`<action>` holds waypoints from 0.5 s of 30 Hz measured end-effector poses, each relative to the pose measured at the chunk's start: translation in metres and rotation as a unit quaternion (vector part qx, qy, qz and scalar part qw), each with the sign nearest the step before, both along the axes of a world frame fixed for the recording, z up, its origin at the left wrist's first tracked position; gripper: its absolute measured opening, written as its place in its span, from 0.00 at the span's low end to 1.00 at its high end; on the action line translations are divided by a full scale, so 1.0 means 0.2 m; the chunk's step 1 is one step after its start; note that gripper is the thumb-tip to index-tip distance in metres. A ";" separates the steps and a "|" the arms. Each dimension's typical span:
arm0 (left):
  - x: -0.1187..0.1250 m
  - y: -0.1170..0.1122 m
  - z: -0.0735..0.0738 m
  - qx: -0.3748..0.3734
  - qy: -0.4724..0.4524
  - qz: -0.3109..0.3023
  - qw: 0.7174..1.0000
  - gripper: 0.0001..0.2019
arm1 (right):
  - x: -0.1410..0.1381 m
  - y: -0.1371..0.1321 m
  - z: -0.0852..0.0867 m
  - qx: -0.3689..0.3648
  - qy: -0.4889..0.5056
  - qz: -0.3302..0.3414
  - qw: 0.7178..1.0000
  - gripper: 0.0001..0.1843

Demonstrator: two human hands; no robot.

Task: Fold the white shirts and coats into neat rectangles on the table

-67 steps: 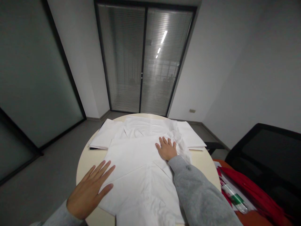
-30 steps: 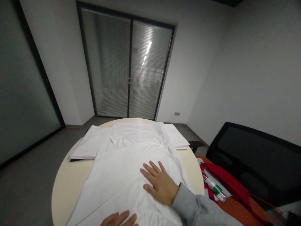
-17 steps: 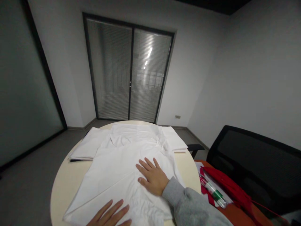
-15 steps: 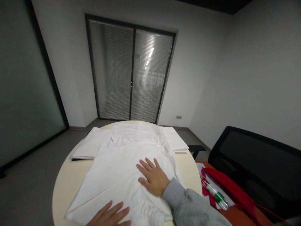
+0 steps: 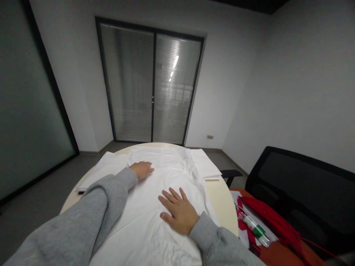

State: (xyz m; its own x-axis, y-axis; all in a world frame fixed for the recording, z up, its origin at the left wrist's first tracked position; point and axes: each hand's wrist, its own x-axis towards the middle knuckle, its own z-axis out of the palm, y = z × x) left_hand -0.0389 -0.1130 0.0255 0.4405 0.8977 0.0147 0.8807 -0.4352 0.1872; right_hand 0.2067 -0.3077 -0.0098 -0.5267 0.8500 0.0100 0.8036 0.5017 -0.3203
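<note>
A white garment (image 5: 151, 199) lies spread over the round table, wrinkled toward its near end and along its right side. On its upper left part is my left hand (image 5: 141, 170), palm down, fingers stretched to the right and partly hidden by the back of the hand. My right hand (image 5: 180, 214) rests flat on the middle right of the cloth with its fingers spread. Neither hand grips the fabric. The left sleeve covers part of the garment's left side.
Folded white cloths lie at the table's far left (image 5: 104, 166) and far right (image 5: 206, 164). The pale table rim (image 5: 226, 207) shows on the right. Beside it stands a black mesh chair (image 5: 299, 195) with red cloth (image 5: 271, 218) and a clear plastic bottle (image 5: 256, 229) on its seat.
My left hand has moved from the garment's near edge up and forward to its upper left part. The right hand stays flat in nearly the same place.
</note>
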 end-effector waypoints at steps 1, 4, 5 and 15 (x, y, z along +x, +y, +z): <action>0.04 0.05 -0.06 -0.009 0.004 -0.001 1.000 0.34 | 0.00 0.00 0.00 -0.002 0.002 -0.001 1.000 0.35; 0.12 0.12 -0.21 -0.027 0.015 0.016 0.999 0.39 | 0.01 -0.01 0.03 -0.003 0.016 -0.006 1.000 0.36; 0.12 0.13 -0.25 -0.026 0.016 0.027 0.999 0.40 | 0.01 -0.02 0.04 -0.001 0.025 -0.007 1.000 0.35; 0.09 0.36 -0.37 -0.011 0.013 0.113 0.993 0.39 | 0.02 -0.02 0.04 0.000 0.031 -0.012 0.999 0.34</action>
State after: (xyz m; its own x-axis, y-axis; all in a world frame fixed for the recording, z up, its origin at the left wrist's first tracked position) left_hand -0.0217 -0.0413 -0.0494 0.2282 0.9735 -0.0140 0.9599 -0.2225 0.1706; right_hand 0.2101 -0.3116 -0.0024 -0.5037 0.8629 0.0419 0.7941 0.4815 -0.3709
